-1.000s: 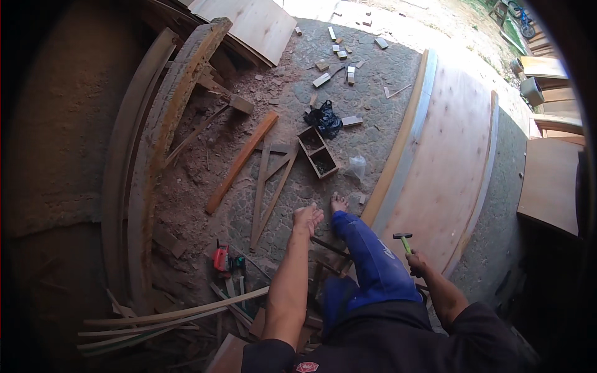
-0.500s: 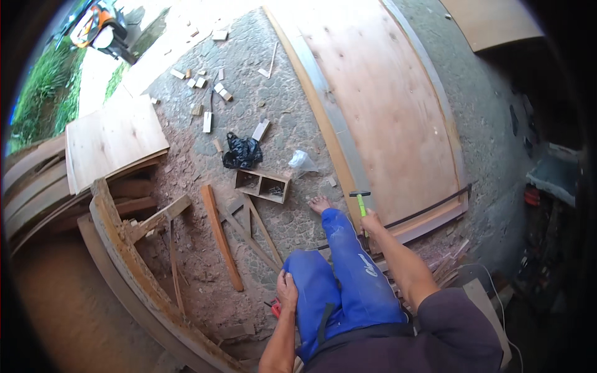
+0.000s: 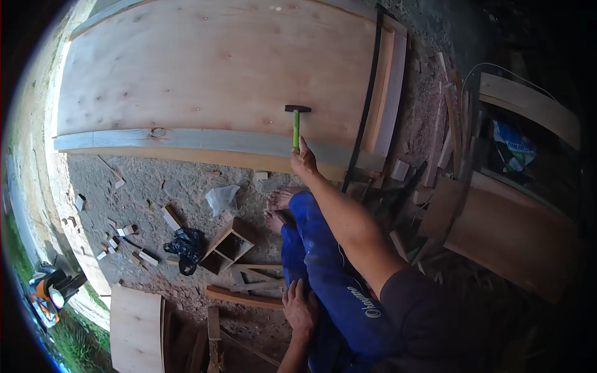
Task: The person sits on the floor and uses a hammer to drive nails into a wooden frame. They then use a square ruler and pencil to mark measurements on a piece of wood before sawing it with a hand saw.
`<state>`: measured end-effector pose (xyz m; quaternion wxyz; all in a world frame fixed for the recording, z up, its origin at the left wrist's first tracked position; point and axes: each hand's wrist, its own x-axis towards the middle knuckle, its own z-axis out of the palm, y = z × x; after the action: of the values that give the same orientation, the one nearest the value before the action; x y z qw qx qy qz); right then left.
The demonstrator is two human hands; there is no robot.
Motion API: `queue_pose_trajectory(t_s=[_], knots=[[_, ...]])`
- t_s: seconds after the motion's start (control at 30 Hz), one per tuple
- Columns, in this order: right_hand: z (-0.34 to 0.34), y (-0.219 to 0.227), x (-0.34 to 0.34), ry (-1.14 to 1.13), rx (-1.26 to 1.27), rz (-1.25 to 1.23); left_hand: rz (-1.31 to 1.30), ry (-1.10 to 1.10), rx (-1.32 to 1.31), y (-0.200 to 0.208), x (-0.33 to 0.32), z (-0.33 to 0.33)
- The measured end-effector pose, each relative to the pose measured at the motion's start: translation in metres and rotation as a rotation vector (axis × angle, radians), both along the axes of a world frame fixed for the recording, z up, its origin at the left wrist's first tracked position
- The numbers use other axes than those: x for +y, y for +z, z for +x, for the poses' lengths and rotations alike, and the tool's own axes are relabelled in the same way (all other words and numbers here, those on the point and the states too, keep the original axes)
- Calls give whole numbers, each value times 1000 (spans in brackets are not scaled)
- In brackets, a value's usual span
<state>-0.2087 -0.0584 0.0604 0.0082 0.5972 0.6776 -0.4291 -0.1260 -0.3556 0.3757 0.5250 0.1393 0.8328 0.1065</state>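
My right hand (image 3: 303, 160) is wrapped round the green handle of a hammer (image 3: 296, 128). The dark hammer head appears over a large flat wooden panel (image 3: 211, 68), near its front edge; whether it touches the surface I cannot tell. A pale grey wooden rail (image 3: 211, 138) runs along the panel's near side, below the hammer. My left hand (image 3: 300, 309) rests on my blue-trousered leg, fingers apart and holding nothing. Across the panel's right end lies a long black bar or strap (image 3: 369, 93).
A two-compartment wooden box (image 3: 230, 246) stands by my feet, with a black plastic bag (image 3: 185, 247) and a clear plastic bag (image 3: 221, 199) close by. Small wood offcuts litter the left floor. Boards (image 3: 507, 233) and scraps lie at right; a plywood sheet (image 3: 135, 326) is at lower left.
My view has turned to the right, so the panel now stretches across the top. My right arm has brought the hammer from beside the panel's corner to over it. The left hand stays on my leg.
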Motion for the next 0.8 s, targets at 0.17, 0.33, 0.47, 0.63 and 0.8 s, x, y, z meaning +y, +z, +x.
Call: queue_pose_trajectory(t_s=[0.17,0.33,0.47,0.63,0.8], knots=[[125,4,-47,36,-27,-66,23,-99,-23,-5,-25,-14],[298,-9,-59,-365,-419,-181,14,-226,-50,-12,-17,-30],[360,-41,-29,-434,-373,-135,-5,-311,-63,-18,-2,-44],[387,-89,24,-425,133,-739,54,-363,-26,-19,28,-54],[385,-113,6,-667,536,-865,47,-443,-51,-24,54,-61]])
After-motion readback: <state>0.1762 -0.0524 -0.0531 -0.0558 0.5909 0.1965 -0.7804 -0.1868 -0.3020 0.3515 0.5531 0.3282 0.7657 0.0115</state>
